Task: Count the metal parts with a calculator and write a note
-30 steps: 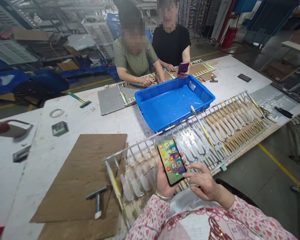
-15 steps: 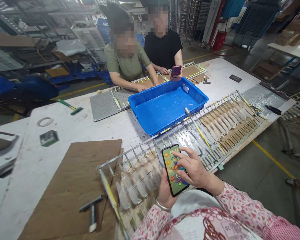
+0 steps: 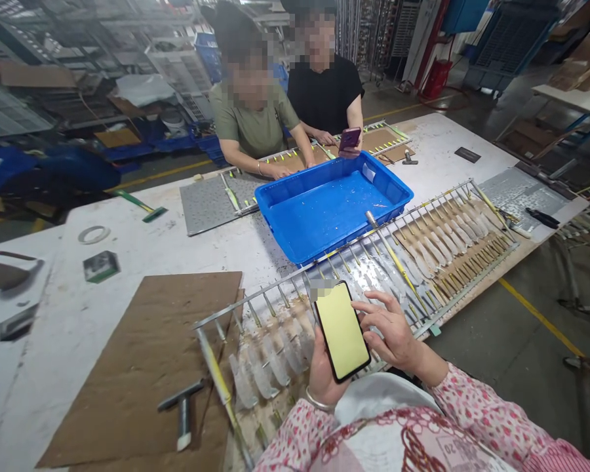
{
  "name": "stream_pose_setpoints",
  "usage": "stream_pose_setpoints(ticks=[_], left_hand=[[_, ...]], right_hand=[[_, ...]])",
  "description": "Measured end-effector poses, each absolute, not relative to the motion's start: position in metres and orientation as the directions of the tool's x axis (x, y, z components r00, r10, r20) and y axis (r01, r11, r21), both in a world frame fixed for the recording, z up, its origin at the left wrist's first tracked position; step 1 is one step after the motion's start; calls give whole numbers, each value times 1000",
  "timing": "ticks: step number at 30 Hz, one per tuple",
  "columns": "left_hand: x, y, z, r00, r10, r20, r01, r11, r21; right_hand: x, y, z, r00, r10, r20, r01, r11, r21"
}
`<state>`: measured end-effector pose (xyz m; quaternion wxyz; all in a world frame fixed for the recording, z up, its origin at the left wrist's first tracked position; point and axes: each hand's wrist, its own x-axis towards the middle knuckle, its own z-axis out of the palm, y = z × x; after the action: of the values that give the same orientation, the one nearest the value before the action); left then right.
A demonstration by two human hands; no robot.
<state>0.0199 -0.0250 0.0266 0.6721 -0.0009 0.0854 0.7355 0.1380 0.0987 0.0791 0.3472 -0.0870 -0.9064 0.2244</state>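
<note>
Our left hand (image 3: 325, 375) clasps the phone (image 3: 343, 333), likely light, stiff, slick: best by its long edges. Our right hand (image 3: 392, 334): fingers loosely spread.

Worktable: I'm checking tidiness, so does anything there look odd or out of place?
The smartphone in the left hand seems out of place, being held over a pegged metal rack of work. Small specks also litter the blue tray. Nothing looks clearly damaged.
</note>
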Motion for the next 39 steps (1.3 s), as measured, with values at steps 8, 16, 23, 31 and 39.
stream_pose_setpoints(ticks=[8, 16, 23, 31, 39], left_hand=[[18, -26, 23, -104, 990, -90, -982, -88, 165], [21, -26, 26, -85, 981, -176, -984, -56, 168], [22, -30, 20, -128, 918, -375, -983, -68, 170], [24, -29, 22, -122, 902, -414, -988, -71, 136], [17, -28, 19, -98, 968, -230, -989, -69, 132]], right_hand=[[144, 93, 69, -737, 280, 615, -63, 877, -476], [141, 84, 70, -760, 252, 599, -67, 886, -458], [134, 76, 71, -803, 166, 572, -99, 910, -403], [129, 73, 70, -835, 140, 532, -92, 918, -386], [143, 84, 68, -776, 245, 581, -50, 894, -444]])
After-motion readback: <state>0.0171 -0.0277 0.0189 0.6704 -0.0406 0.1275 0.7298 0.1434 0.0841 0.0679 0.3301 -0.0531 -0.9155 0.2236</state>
